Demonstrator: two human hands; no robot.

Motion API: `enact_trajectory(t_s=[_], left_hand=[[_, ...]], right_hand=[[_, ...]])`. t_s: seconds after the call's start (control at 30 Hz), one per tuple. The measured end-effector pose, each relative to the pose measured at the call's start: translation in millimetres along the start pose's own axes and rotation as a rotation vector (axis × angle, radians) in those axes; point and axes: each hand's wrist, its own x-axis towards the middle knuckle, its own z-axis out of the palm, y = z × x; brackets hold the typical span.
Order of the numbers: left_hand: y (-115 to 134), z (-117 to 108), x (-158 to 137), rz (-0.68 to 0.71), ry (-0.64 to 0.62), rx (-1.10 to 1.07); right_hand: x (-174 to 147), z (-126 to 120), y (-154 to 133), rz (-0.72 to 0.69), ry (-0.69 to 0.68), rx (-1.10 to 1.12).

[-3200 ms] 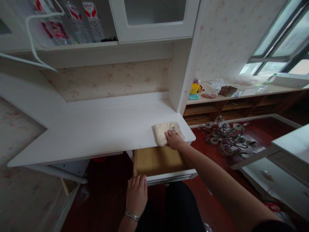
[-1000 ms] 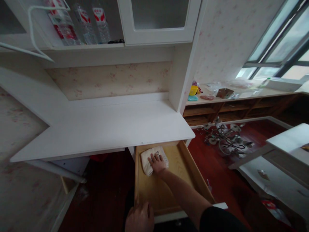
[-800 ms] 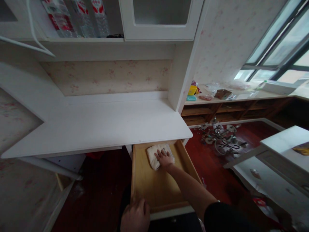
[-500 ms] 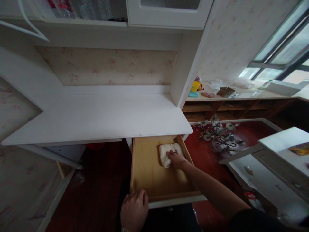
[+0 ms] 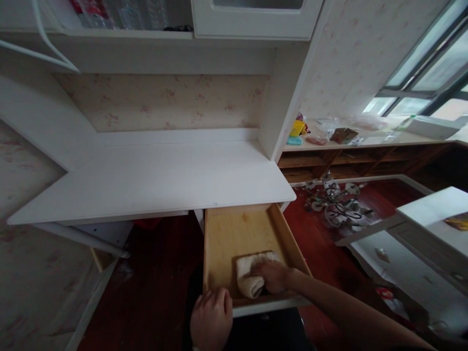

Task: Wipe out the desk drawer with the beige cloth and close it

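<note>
A wooden drawer (image 5: 234,231) stands pulled out from under the white desk (image 5: 153,180). Inside it, near the front wall, lies a folded cream cloth (image 5: 248,275). My right hand (image 5: 272,275) presses on the cloth's right side, fingers curled over it. My left hand (image 5: 212,319) grips the drawer's white front edge at its left corner. The back of the drawer floor is bare wood.
Water bottles (image 5: 120,7) stand on the shelf above the desk, beside a white cabinet door (image 5: 256,19). A metal chandelier (image 5: 336,204) lies on the red floor at right. White furniture (image 5: 420,243) stands at far right. A cluttered window ledge (image 5: 329,136) runs behind.
The cloth went from the desk top into the drawer. My right hand then swept it across the drawer floor, from the back to the front. The drawer stands further out than at first.
</note>
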Motion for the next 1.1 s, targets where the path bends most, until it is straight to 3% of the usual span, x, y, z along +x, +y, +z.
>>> enact_trajectory(t_s=[0.13,0.3,0.4,0.5,0.7,0.87,1.1], left_hand=[[0,3,-1,-0.021,0.021,0.007],[-2,6,-2,-0.007,0.046,0.008],[-2,5,-1,-0.015,0.024,0.017],[-2,5,-2,-0.023,0.024,0.015],[0,5,-2,-0.024,0.044,0.003],[-1,4,-1,-0.028,0.020,0.006],[-1,0,-1,0.020,-0.011,0.029]], right_hand=[[51,8,-43,-0.135,0.078,-0.076],[98,11,-74,-0.080,0.258,-0.159],[117,0,-70,-0.001,0.320,-0.202],[136,-20,-60,0.168,0.366,-0.161],[167,-52,-38,0.315,0.314,-0.128],[158,-55,-4,0.373,0.259,-0.144],[75,-61,67,0.522,0.199,-0.174]])
